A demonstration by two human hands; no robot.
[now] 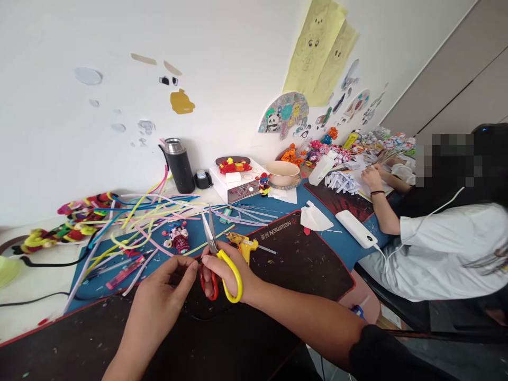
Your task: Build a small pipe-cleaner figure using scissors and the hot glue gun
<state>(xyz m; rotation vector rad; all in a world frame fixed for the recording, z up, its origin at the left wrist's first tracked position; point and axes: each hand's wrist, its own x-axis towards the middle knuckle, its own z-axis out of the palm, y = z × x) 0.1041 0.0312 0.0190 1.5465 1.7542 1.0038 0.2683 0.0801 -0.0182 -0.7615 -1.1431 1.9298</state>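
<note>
My right hand (234, 270) is closed around a pair of scissors (213, 241) with one yellow and one red handle loop. The blades point up and away, slightly apart. Beside it my left hand (166, 291) pinches thumb and finger together close to the right fingertips. Something small and dark may be between them, too small to name. Beyond the hands lie a small beaded doll (177, 238) and a yellow hot glue gun (243, 244). Pastel and bright pipe cleaners (159, 211) spread in a tangle behind the doll.
A black thermos (180, 165) stands against the wall, near a white box (238, 182) and a beige bowl (282, 174). To the right lie a white power bank (356, 229) and crumpled tissue (315, 217). A co-worker (452, 248) sits at the right, hands on the table.
</note>
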